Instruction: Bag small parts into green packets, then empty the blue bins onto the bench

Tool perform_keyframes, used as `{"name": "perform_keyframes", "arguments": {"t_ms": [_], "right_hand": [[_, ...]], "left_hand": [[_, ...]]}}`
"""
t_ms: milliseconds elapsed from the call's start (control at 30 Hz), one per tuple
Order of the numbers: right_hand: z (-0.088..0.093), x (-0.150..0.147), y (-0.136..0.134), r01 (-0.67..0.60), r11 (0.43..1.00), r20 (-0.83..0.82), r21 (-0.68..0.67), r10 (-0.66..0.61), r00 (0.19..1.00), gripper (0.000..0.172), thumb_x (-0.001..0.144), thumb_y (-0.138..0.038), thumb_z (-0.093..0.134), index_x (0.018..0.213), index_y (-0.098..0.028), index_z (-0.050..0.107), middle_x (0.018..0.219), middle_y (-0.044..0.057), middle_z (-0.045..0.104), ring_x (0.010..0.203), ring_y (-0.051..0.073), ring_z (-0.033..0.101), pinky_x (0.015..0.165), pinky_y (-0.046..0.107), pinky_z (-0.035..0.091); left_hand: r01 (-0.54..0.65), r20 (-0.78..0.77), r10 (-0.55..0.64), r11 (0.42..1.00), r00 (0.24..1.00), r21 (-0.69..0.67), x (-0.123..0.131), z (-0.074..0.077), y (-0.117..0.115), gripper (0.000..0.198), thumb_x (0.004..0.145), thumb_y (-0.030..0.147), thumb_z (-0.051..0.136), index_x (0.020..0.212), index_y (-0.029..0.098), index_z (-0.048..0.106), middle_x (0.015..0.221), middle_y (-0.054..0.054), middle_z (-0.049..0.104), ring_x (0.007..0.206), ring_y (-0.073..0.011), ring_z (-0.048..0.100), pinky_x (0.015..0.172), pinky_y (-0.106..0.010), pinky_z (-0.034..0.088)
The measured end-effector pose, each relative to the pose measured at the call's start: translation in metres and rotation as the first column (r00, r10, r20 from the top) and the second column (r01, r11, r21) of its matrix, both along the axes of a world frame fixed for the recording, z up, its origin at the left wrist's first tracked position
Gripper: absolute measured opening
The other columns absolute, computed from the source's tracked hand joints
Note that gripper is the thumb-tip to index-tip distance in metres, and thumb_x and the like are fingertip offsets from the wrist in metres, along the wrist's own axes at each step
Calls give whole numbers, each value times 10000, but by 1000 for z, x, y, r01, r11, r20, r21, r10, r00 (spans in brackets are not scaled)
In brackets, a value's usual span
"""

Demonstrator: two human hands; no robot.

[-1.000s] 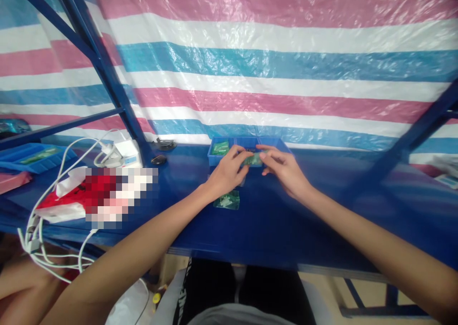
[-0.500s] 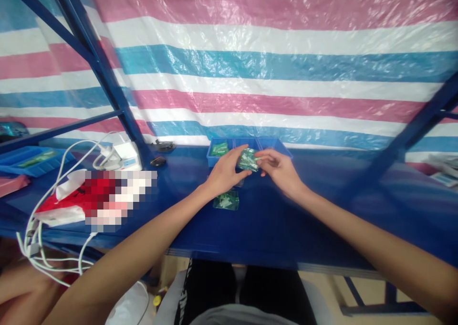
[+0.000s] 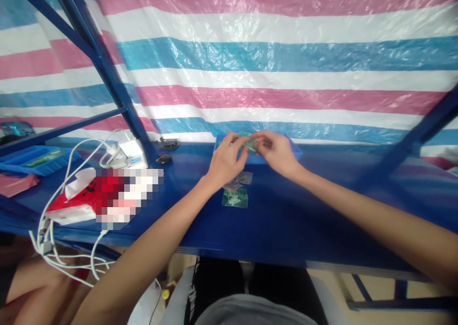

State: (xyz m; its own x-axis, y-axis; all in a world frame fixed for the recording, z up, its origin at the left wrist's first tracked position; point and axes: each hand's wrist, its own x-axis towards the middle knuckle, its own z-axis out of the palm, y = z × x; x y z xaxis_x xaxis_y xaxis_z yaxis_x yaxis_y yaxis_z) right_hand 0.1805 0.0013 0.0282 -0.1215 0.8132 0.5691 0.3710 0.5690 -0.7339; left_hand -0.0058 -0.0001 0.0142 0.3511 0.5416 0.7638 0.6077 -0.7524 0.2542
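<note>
Both hands are raised in front of the blue divided tray (image 3: 296, 154), gripping a green-tinted plastic bag (image 3: 251, 143) between them. My left hand (image 3: 226, 160) pinches its left side, and my right hand (image 3: 274, 149) has its fingers curled at the other side. The bag is blurred and partly covered by fingers. Below my left hand, on the blue table, lies a green bag with small white pieces (image 3: 234, 198). Just above that bag rest small clear packets (image 3: 244, 177) whose contents I cannot make out. My hands hide most of the tray.
On the left are a red tissue pack (image 3: 84, 196), white cables (image 3: 50, 220), a white power adapter (image 3: 132, 153) and another blue tray (image 3: 45, 159). A small black object (image 3: 163, 159) lies by the frame post. Behind hangs a striped plastic sheet (image 3: 268, 96). A person's bare leg shows at lower left.
Both hands have moved up and away with the green bag, now in front of the tray. The small clear packets above the lying bag show more. The whole view has shifted slightly.
</note>
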Motion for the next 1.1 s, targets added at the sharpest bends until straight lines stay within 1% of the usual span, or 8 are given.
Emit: {"name": "perform_keyframes", "arguments": {"t_ms": [200, 300, 500, 633, 800, 867, 933, 1100], "right_hand": [[8, -36, 74, 202, 976, 310, 86, -219, 925, 325, 863, -84, 524, 1098, -135, 742, 960, 103, 768, 849, 236, 689, 852, 369, 529], [4, -49, 94, 194, 978, 463, 78, -208, 862, 341, 862, -41, 523, 1090, -122, 763, 1006, 121, 786, 922, 252, 705, 926, 375, 515], [1, -58, 115, 141, 986, 612, 84, -163, 774, 253, 840, -59, 585, 909, -155, 810, 965, 142, 797, 936, 295, 706, 937, 411, 498], [0, -53, 121, 112, 987, 676, 115, -161, 719, 248, 818, -52, 615, 886, -179, 818, 918, 125, 788, 999, 305, 671, 1005, 434, 440], [10, -33, 103, 96, 975, 721, 202, -215, 659, 399, 810, -34, 584, 1140, -143, 780, 1089, 177, 733, 1134, 352, 583, 1038, 492, 399], [17, -26, 83, 77, 947, 733, 312, -292, 615, 373, 855, -24, 501, 1109, -88, 767, 1071, 219, 702, 1087, 356, 574, 983, 483, 428], [20, -21, 56, 20, 911, 708, 411, -333, 623, 351, 909, -40, 427, 1014, -80, 759, 995, 208, 684, 1043, 344, 562, 935, 459, 450], [-3, -20, -19, -291, 877, 763, 383, -122, 635, 325, 966, -89, 414, 1027, -130, 731, 943, 143, 668, 933, 290, 568, 882, 425, 495]], "left_hand": [[-246, 27, 248, 967, 968, -63, -28, -12, 45, 405, 959, 181, 500, 1348, 144, 609, 1381, -186, 609, 1297, -332, 578, 1120, -553, 461], [-323, -4, 325, 939, 946, -117, -37, -20, 56, 381, 967, 239, 526, 1305, 131, 665, 1423, -215, 565, 1355, -363, 534, 1129, -587, 444], [-317, -95, 304, 924, 948, -214, -42, -28, 62, 345, 1016, 353, 488, 1151, 175, 750, 1356, -165, 625, 1321, -328, 557, 1139, -562, 448], [-328, -109, 311, 913, 944, -244, -43, -33, 61, 386, 1041, 403, 458, 1211, 192, 733, 1377, -176, 587, 1374, -355, 504, 1135, -595, 433], [-336, -79, 326, 919, 942, -209, -43, -36, 54, 370, 1020, 403, 512, 1260, 191, 699, 1299, -187, 557, 1272, -371, 559, 1076, -611, 465], [-314, -47, 310, 942, 949, -120, -43, -31, 47, 320, 997, 342, 548, 1215, 166, 702, 1241, -173, 556, 1213, -342, 578, 1070, -566, 476], [-269, -3, 269, 963, 963, -30, -42, -22, 39, 261, 988, 292, 548, 1141, 153, 707, 1161, -146, 568, 1151, -302, 591, 1047, -493, 495], [-115, 49, 115, 993, 992, -15, -34, -5, 20, 222, 1011, 270, 501, 1083, 175, 689, 1002, -70, 635, 807, -175, 626, 803, -326, 531]]}}
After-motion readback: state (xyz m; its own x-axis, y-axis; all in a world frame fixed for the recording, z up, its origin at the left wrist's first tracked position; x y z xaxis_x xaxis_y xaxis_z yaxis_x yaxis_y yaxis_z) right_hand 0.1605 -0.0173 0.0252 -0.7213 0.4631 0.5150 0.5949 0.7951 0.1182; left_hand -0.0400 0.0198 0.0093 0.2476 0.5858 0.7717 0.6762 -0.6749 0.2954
